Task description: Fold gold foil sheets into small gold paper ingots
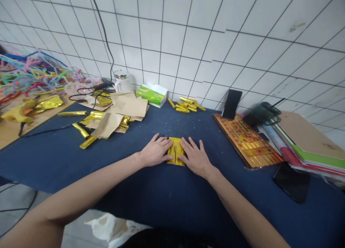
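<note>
A small sheet of gold foil paper lies flat on the dark blue tabletop, its two sides folded in toward a narrow gap down the middle. My left hand rests on its left part with the fingers spread and the thumb on the lower left. On the right part lie the fingertips and thumb of my right hand, also spread. Behind the hands, near the wall, is a pile of rolled gold foil tubes. Several gold pieces and brown paper sheets are heaped to the left.
Against the wall stand a white mug, a green tissue pack and an upright phone. Gold-red packets, a dark cup and stacked folders are right. Left: yellow glue gun, cable, colourful pipe cleaners.
</note>
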### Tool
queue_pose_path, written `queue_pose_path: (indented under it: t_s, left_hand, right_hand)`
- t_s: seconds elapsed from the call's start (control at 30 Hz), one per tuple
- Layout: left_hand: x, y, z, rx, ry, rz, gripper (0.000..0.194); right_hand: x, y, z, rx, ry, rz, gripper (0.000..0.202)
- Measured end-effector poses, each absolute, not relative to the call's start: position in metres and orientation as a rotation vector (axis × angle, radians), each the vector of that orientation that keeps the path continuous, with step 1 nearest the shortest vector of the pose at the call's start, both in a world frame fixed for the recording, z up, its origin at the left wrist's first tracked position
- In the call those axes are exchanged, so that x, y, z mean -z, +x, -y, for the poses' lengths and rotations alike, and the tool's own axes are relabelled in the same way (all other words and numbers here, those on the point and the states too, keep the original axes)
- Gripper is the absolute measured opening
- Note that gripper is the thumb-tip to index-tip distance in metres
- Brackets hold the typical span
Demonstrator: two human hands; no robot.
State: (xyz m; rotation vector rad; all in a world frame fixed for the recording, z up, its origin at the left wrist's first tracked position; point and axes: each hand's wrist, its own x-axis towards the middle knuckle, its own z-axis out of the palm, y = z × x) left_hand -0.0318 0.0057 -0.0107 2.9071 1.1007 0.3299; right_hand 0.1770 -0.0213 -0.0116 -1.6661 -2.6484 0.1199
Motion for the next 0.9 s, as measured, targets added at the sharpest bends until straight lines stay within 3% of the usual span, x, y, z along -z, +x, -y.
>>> queue_pose_path:
  t_s: [0.17,0.9]
  left_hand:
    - [0.011,-0.028,-0.01,-0.33,2.937,-1.088,0.05]
    - [0.021,-0.035,-0.008,-0.285,2.901,-1.124,0.064]
  right_hand:
    - [0.009,0.173,0.022,-0.034,-1.651,2.643,0.059]
    - [0.012,0.167,0.018,-0.285,-1.581,2.706,0.065]
